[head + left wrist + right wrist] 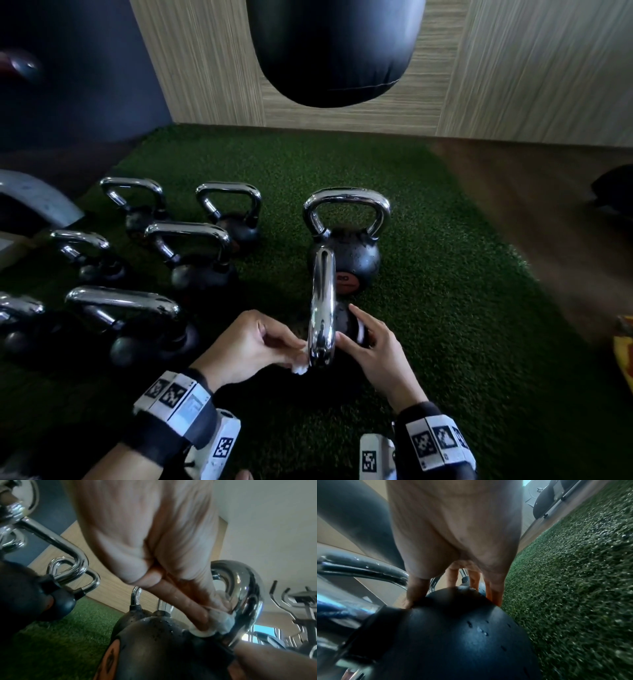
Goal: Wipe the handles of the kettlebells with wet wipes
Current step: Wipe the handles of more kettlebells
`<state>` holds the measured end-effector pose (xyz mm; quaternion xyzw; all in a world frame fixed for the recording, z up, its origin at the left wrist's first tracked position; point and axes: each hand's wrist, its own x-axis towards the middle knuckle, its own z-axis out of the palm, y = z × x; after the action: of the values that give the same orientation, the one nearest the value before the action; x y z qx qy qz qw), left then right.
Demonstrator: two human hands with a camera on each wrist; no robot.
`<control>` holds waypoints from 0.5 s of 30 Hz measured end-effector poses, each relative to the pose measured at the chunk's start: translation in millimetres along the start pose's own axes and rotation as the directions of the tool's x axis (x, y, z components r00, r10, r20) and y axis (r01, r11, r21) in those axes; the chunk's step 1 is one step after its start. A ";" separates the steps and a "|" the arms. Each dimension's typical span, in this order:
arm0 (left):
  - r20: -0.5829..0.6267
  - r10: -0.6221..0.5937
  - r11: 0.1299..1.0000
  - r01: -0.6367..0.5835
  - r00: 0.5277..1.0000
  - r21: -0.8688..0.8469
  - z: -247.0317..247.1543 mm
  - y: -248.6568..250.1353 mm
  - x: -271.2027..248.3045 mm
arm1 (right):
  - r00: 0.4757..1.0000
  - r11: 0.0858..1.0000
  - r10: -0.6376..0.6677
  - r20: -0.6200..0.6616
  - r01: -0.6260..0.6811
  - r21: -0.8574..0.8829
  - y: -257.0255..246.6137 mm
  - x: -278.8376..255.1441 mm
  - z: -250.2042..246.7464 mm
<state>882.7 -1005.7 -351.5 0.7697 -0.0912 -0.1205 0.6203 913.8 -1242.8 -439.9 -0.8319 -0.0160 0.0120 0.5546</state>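
Note:
A black kettlebell [352, 327] stands on the green turf right in front of me, its chrome handle [322, 301] seen edge-on. My left hand [294, 346] pinches a white wet wipe [300, 368] and presses it on the handle's near lower end. In the left wrist view the wipe [217, 622] is bunched between my fingers and the handle [245, 588], close above the body [163, 642]. My right hand [354, 330] rests on the body's right side. In the right wrist view its thumb and straight fingers [494, 592] spread over the ball [462, 628].
A second kettlebell [346, 240] stands just behind the near one. Several more kettlebells [191, 253] crowd the turf [445, 308] at the left. A black punching bag [335, 51] hangs overhead at the back. Wooden floor [548, 205] borders the turf on the right.

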 end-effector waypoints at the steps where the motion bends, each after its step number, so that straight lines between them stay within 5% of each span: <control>1: 0.017 0.004 0.998 -0.005 1.000 0.059 -1.2 -1.5 1.0 | 1.000 1.000 -0.003 0.009 0.003 -0.011 -2.0 0.4 -1.3; 4: 0.004 0.000 0.993 -0.001 1.000 0.114 -2.4 -1.0 2.6 | 0.997 0.998 -0.051 -0.052 0.049 -0.030 -17.5 2.1 -12.1; 8: -0.195 0.046 0.996 -0.060 0.980 -0.063 -7.5 18.1 1.7 | 0.962 0.969 -0.207 -0.181 0.227 0.100 -68.7 -7.7 -38.0; 11: -0.327 0.116 0.974 -0.171 0.938 -0.147 -9.9 45.2 3.1 | 0.912 0.909 -0.399 -0.092 0.406 0.092 -115.5 -22.6 -47.3; 15: -0.280 0.161 0.956 -0.219 0.946 -0.193 -4.7 75.1 10.4 | 0.864 0.862 -0.502 -0.032 0.503 0.055 -144.0 -24.4 -37.9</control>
<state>894.7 -1020.3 -278.0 0.6922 -0.0688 0.0333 0.7177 888.9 -1223.4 -292.4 -0.7816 -0.2271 -0.1396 0.5639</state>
